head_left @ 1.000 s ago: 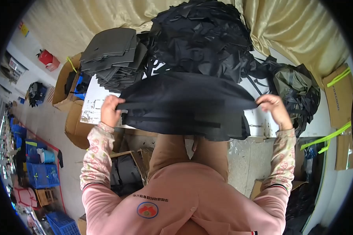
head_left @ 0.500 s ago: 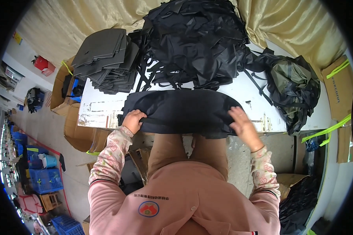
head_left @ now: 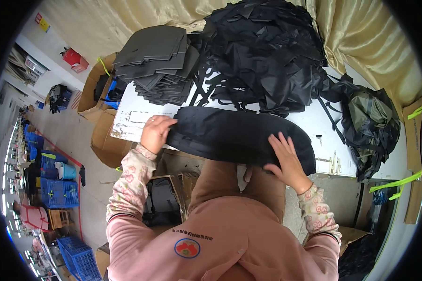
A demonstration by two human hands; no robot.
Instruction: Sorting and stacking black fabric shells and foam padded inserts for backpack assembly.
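A long black fabric piece [head_left: 234, 136] with a rounded right end lies along the near edge of the white table, partly overhanging it. My left hand [head_left: 156, 133] is at its left end, fingers closed over the edge; the thumb side is partly hidden. Flat on the right part of the fabric rests my right hand [head_left: 287, 163], with fingers apart and the thumb spread to the left. Beyond the fabric stand a stack of dark grey foam panels [head_left: 150, 51] and a large heap of black fabric pieces [head_left: 267, 56] with straps trailing from it.
At the right of the white table [head_left: 138, 117] sits a black and olive fabric bundle [head_left: 368, 117]. Cardboard boxes [head_left: 109, 140] stand at the left, another carton [head_left: 413, 140] at the right. Gold curtains [head_left: 361, 42] hang behind. Blue crates [head_left: 60, 193] are on the floor far left.
My right hand has come down flat onto the fabric. The left hand has shifted to the fabric's left edge. The whole view has turned, so the table things appear farther right.
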